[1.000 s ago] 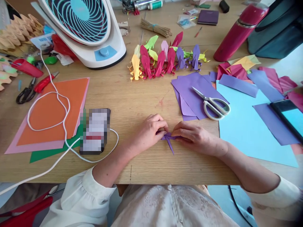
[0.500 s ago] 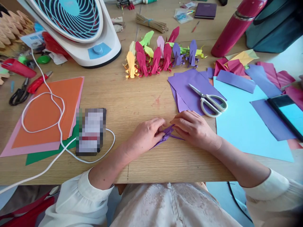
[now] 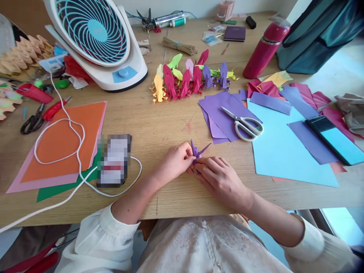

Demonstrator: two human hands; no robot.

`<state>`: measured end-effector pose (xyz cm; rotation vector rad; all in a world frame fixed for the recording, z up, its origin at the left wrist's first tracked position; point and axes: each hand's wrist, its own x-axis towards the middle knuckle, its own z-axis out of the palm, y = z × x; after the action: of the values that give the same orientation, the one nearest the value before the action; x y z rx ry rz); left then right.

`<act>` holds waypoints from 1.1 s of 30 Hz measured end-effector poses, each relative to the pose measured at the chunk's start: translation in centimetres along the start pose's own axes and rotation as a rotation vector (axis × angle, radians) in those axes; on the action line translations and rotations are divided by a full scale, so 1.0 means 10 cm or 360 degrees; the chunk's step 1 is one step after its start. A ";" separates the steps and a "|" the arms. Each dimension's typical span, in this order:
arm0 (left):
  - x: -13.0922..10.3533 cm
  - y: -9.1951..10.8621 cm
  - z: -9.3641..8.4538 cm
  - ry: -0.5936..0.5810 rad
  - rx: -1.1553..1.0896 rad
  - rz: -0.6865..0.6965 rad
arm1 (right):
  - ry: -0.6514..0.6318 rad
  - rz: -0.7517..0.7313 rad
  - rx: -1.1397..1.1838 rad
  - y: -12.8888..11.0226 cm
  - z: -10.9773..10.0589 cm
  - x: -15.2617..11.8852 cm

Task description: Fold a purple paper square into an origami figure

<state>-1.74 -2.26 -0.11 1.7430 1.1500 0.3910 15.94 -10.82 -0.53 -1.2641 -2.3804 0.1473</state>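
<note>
Between my two hands is a small piece of folded purple paper (image 3: 196, 151), with two thin points sticking up and apart. My left hand (image 3: 182, 158) pinches it from the left with thumb and fingertips. From the right, my right hand (image 3: 217, 174) presses its fingers closed on the lower part, which is mostly hidden behind them. Just beyond lie purple sheets (image 3: 212, 110) with white-handled scissors (image 3: 246, 127) on top. Farther back stands a row of folded paper insects (image 3: 186, 81) in yellow, red, green and purple.
A phone (image 3: 113, 161) with a white cable (image 3: 76, 149) and orange paper (image 3: 64, 138) lie to the left, below a fan (image 3: 125, 76). On the right are light blue paper (image 3: 273, 148), another phone (image 3: 332, 138), paper scraps (image 3: 264, 89), a red flask (image 3: 261, 53) and a dark bag (image 3: 309, 41).
The folded purple paper has been turned so that its two thin points stand upward. My right hand has shifted lower and nearer my left. The head view has moved slightly.
</note>
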 end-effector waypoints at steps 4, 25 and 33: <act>-0.01 0.05 -0.13 0.0187 0.0670 0.0494 | -0.0044 -0.0081 -0.0045 0.11 0.01 -0.02; 0.10 -0.05 -0.30 -0.0016 0.1004 0.0581 | -0.0260 -0.0134 -0.0221 0.23 -0.06 -0.01; 0.13 -0.04 -0.25 -0.0016 0.0988 0.0515 | -0.0328 -0.0162 -0.0242 0.22 -0.06 -0.01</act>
<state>-2.99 0.17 0.47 2.4853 1.0445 0.2240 17.97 -9.68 -0.65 -1.2436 -2.6710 0.0692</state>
